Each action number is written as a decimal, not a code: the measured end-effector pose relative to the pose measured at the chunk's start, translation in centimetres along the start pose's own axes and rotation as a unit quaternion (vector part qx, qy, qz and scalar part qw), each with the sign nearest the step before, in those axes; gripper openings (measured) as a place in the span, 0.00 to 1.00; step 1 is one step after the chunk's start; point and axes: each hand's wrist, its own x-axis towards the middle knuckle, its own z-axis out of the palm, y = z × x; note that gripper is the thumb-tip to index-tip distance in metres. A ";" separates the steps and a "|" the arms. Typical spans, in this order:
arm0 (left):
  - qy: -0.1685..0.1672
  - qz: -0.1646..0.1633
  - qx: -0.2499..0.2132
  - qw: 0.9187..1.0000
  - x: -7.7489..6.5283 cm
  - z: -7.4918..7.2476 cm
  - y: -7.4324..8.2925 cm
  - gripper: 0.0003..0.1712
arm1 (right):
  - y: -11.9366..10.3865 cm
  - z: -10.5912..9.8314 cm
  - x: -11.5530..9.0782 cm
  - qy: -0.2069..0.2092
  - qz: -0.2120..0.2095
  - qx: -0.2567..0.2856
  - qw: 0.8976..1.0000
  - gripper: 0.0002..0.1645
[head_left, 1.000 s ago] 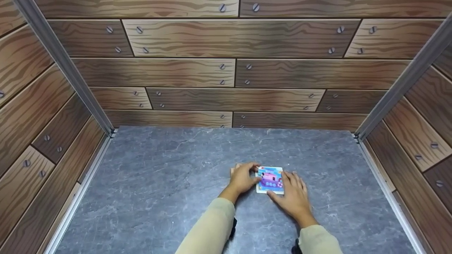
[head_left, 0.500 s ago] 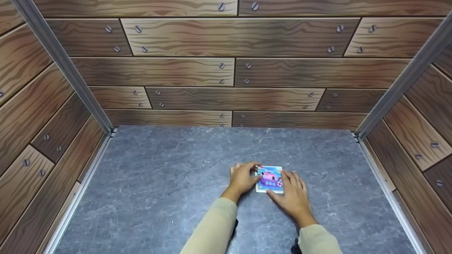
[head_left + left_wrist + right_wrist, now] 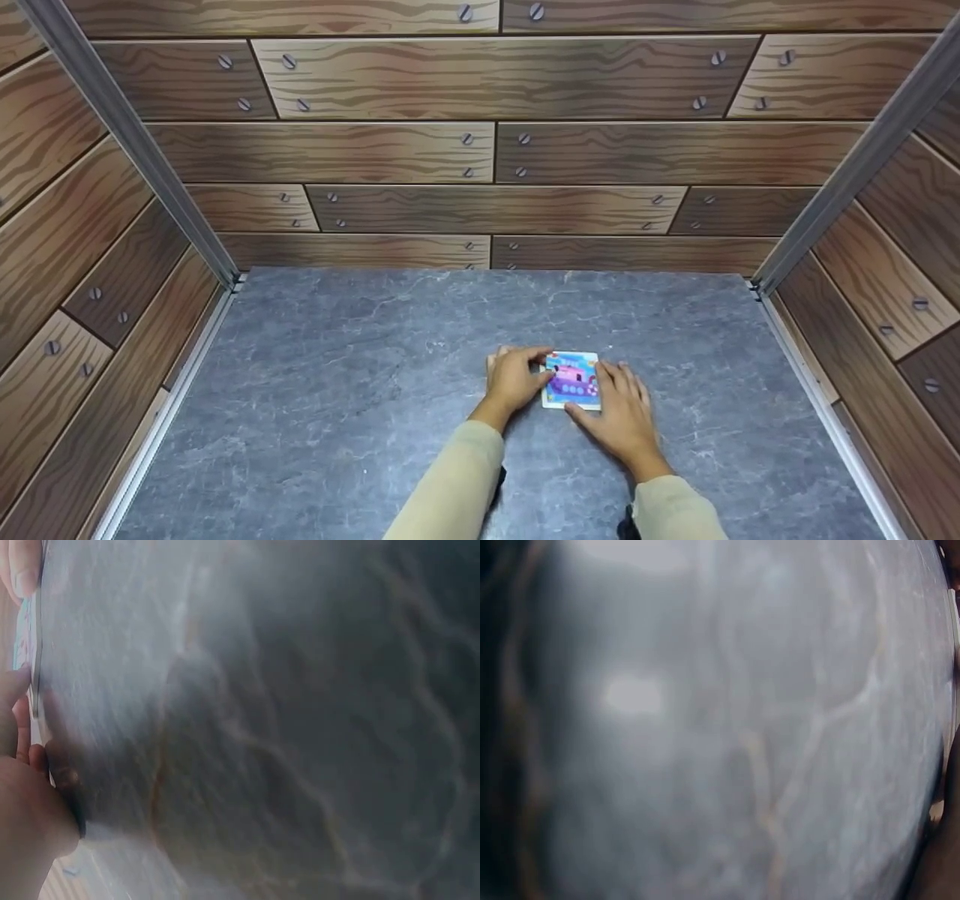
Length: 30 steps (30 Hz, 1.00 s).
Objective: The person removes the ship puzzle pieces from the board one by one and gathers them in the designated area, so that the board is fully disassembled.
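A small square picture board (image 3: 571,381), showing a pink-and-purple ship on blue with a pale border, lies flat on the grey marbled tabletop. My left hand (image 3: 514,381) grips its left side, the index finger bent to the upper left corner and the thumb on the picture's left edge. My right hand (image 3: 624,416) rests along the right side, fingers fairly straight, thumb at the bottom edge. In the left wrist view only the thin side of the board (image 3: 34,645) shows, with fingers at both ends. The right wrist view catches just a dark sliver of hand (image 3: 939,859) at its right edge.
The grey marbled tabletop (image 3: 337,360) spreads around both hands. Wood-plank panels (image 3: 375,154) rise at the back and both sides. Metal rails run along the left (image 3: 169,405) and right (image 3: 821,405) edges.
The hands and the board keep nearly the same pose. The left forearm has swung slightly to the right since one second ago, and the whole head view has drifted a little.
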 end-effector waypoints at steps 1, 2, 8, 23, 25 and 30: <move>-0.001 0.001 -0.001 1.000 0.0 0.0 0.0 0.24 | 0.0 -0.1 0.0 0.002 -0.001 -0.001 1.000 0.64; -0.003 0.002 -0.002 1.000 0.1 0.0 0.0 0.25 | 0.0 -0.1 0.1 0.003 -0.002 -0.002 1.000 0.64; -0.017 -0.007 -0.004 1.000 0.2 0.1 0.0 0.29 | 0.1 -0.1 0.1 0.000 -0.001 -0.002 1.000 0.64; 0.018 -0.004 0.004 1.000 -0.1 0.1 0.2 0.24 | -0.1 -0.1 0.0 -0.002 -0.001 -0.001 1.000 0.64; 0.018 -0.004 0.002 1.000 -0.1 0.0 0.2 0.24 | -0.2 -0.1 0.0 -0.003 0.000 -0.002 1.000 0.64; 0.019 0.000 -0.002 1.000 -0.2 0.2 0.1 0.25 | -0.3 -0.1 0.0 -0.002 0.002 -0.005 1.000 0.64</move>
